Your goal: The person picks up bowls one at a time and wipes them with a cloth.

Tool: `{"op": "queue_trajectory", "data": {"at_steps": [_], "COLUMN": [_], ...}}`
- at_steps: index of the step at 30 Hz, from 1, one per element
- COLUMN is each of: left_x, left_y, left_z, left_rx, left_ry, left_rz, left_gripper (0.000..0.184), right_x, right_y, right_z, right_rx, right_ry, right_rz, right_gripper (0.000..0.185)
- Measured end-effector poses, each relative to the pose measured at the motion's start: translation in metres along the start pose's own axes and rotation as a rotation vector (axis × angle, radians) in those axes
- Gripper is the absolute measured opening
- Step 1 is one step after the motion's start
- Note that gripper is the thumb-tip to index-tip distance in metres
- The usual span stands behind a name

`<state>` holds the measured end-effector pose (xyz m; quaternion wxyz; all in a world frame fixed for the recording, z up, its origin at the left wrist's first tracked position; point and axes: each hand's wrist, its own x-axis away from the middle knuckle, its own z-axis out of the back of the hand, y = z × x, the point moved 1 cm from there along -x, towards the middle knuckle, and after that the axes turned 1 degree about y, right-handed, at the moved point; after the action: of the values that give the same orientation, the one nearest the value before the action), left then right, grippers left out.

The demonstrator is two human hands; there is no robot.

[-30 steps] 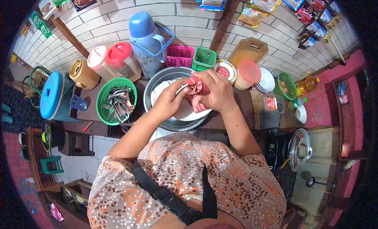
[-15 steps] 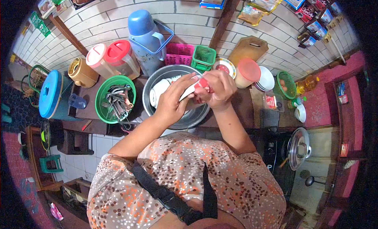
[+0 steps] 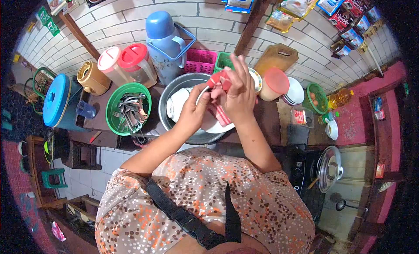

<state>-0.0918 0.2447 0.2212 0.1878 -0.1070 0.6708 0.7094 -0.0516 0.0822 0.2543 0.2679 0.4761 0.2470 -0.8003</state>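
A white plate point(image 3: 210, 125) was found tilted in front of the person, above a grey basin point(image 3: 163, 96). The left hand point(image 3: 194, 109) had its fingers clamped on the left rim of the plate. A red-and-white cloth point(image 3: 221, 116) lay against the plate, part of it bunched at the upper rim. The right hand point(image 3: 240, 95) was at the cloth, with its longer fingers extended upward and slightly apart; whether its thumb and remaining fingers pinched the fabric could not be told. A white bowl point(image 3: 176, 105) sat inside the basin, just beside the left hand.

The basin stood on a dark tabletop point(image 3: 267, 125). To its left was a green basin point(image 3: 112, 123) containing metal cutlery point(image 3: 131, 110). Behind the basin, a blue thermos point(image 3: 163, 57) stood upright next to a pink basket point(image 3: 201, 57), with a small green basket point(image 3: 223, 61) alongside. Two lidded pitchers point(image 3: 134, 57) stood to the left of the thermos. To the right of the basin were a red-lidded container point(image 3: 275, 84) and a stack of white bowls point(image 3: 294, 90). A wooden cutting board point(image 3: 276, 57) leaned against the brick-patterned wall point(image 3: 209, 27). Further right, a green mesh basket point(image 3: 322, 104) held eggs point(image 3: 313, 98) near a bottle of yellow oil point(image 3: 340, 98).
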Motion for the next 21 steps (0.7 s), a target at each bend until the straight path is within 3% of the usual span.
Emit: {"op": "queue_trajectory", "data": {"at_steps": [3,7,8,10,14,16,18,19,21], "left_x": [0.004,-0.007,-0.005,-0.009,0.002,-0.002,-0.008,-0.007,-0.007], "left_y": [-0.005,0.002,-0.005,0.001,0.014,0.009,0.006,0.015,0.017], "left_z": [-0.007,-0.001,0.001,0.000,0.005,0.010,0.010,0.004,0.004], "left_rx": [0.453,0.475,0.476,0.133,0.488,0.491,0.279,0.407,0.285], "left_ry": [0.150,0.165,0.163,0.117,-0.057,-0.072,-0.100,-0.007,-0.026], "left_rz": [0.367,0.246,0.250,0.098,0.257,0.365,0.147,0.186,0.140], "left_gripper": [0.046,0.053,0.053,0.058,0.065,0.067,0.067,0.068,0.071], "right_x": [0.005,0.024,0.030,0.029,0.033,0.030,0.024,0.019,0.036], "right_y": [-0.011,-0.015,-0.012,-0.009,-0.009,-0.009,-0.014,-0.013,-0.006], "right_z": [0.006,0.005,-0.001,-0.010,-0.013,-0.007,-0.002,-0.002,-0.014], "right_rx": [0.119,0.128,0.130,0.131,-0.082,-0.073,-0.114,-0.216,-0.328], "right_ry": [-0.258,-0.408,-0.410,-0.324,-0.302,-0.309,-0.232,-0.161,-0.088], "right_rz": [-0.062,-0.113,-0.116,-0.110,-0.123,-0.111,-0.085,-0.045,-0.141], "right_gripper": [0.082,0.101,0.101,0.102,0.104,0.103,0.101,0.100,0.095]}}
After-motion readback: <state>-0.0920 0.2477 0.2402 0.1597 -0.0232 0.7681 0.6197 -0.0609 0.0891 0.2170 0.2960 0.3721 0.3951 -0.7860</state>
